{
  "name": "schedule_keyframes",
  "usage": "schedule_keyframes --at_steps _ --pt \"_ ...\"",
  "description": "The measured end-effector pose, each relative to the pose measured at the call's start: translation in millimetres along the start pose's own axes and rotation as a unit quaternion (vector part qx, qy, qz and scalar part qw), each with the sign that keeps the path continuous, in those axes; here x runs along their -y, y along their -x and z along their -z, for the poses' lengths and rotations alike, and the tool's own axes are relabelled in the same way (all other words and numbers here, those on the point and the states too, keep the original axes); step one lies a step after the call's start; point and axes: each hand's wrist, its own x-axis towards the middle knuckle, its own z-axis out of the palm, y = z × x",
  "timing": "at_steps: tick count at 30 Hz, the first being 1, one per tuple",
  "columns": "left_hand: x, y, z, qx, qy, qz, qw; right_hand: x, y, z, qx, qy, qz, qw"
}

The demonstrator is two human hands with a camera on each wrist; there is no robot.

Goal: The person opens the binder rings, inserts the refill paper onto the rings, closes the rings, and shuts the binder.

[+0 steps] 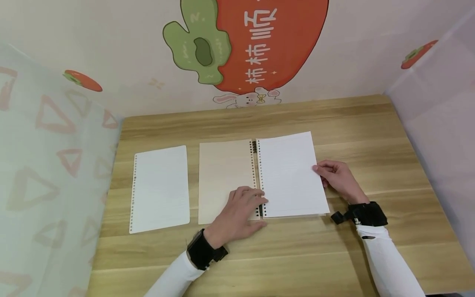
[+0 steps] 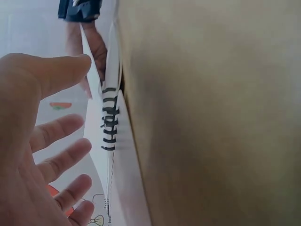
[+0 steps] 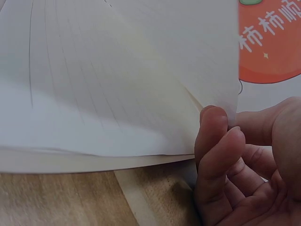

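A ring-bound notebook lies spread on the table, its beige page [image 1: 224, 165] on the left and a white lined sheet [image 1: 293, 177] with punched holes on the right. My right hand [image 1: 339, 179] pinches that sheet at its right edge between thumb and fingers. In the right wrist view the paper [image 3: 117, 94] bends up toward the fingertips. My left hand [image 1: 239, 214] is over the lower part of the binding, fingers spread near the sheet's holes. Black rings [image 2: 110, 120] show beside the left fingers in the left wrist view.
Left of the notebook a separate white punched sheet [image 1: 159, 189] lies flat on the wooden table [image 1: 297, 255]. A wall with a large persimmon picture [image 1: 274, 41] stands behind, and pale panels [image 1: 48, 165] rise at both sides.
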Motion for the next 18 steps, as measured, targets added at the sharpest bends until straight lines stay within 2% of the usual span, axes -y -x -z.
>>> schedule_keyframes --at_steps 8,13,18 --pt "-10.9 25.5 -9.1 0.012 -0.024 -0.018 0.9995 -3 -1 -1.1 -0.001 -0.018 -0.009 1.0" --pt "-13.5 30.7 -11.2 -0.001 -0.045 -0.031 0.9985 -3 -2 -2.8 -0.001 -0.023 -0.014 1.0" --pt "-14.1 31.7 -10.1 0.002 -0.053 -0.031 0.9981 -2 -2 -2.8 -0.003 -0.023 -0.015 1.0"
